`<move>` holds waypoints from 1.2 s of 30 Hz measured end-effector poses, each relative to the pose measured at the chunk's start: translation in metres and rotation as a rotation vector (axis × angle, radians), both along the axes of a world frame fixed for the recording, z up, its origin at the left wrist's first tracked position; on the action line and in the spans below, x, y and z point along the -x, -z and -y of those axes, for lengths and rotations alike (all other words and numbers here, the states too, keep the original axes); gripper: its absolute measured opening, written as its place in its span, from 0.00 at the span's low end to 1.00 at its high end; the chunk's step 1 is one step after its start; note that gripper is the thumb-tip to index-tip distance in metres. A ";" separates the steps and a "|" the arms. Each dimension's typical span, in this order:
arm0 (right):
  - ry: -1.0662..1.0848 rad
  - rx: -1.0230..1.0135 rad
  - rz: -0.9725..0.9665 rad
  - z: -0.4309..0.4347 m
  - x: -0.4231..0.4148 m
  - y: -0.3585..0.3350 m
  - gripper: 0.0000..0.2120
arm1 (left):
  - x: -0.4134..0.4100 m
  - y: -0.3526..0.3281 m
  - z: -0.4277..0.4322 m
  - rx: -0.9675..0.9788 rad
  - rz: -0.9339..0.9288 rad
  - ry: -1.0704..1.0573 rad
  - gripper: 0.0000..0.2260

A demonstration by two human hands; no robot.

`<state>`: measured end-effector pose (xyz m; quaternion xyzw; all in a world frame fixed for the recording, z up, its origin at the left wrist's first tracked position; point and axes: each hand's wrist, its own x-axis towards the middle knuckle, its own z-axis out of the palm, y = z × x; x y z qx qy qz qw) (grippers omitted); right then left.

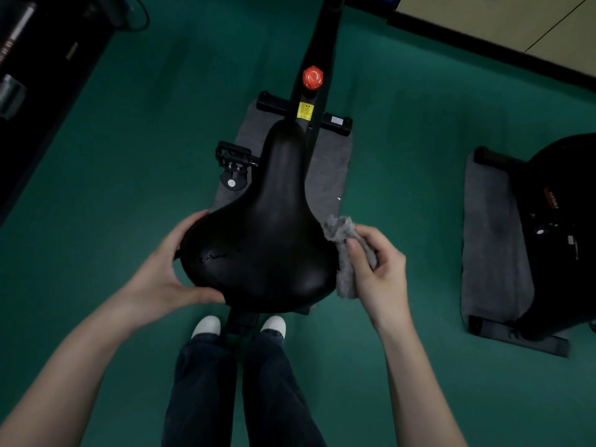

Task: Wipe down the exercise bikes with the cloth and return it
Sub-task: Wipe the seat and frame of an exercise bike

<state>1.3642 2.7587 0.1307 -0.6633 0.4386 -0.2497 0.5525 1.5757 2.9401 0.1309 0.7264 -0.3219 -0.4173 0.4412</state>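
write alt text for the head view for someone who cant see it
A person stands behind a black bike saddle, the left hand gripping its left edge while the right hand holds a grey cloth at its right edge. A second bike stands on a mat to the right.

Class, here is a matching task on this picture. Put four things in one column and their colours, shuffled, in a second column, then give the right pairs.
Things:
1. saddle
2. cloth
3. knob
4. shoes

Colours:
A. white
B. red
C. black
D. grey

Pairs: 1-C, 2-D, 3-B, 4-A
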 end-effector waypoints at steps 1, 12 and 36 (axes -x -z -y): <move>0.010 0.007 0.007 -0.002 -0.001 0.002 0.06 | 0.000 0.000 0.000 -0.004 -0.004 -0.003 0.49; 0.294 -0.162 0.113 -0.017 0.001 0.024 0.06 | -0.002 0.005 -0.002 0.017 -0.011 0.003 0.49; 0.921 -0.285 0.415 -0.086 -0.035 0.026 0.07 | -0.001 0.007 -0.004 0.046 -0.025 0.001 0.49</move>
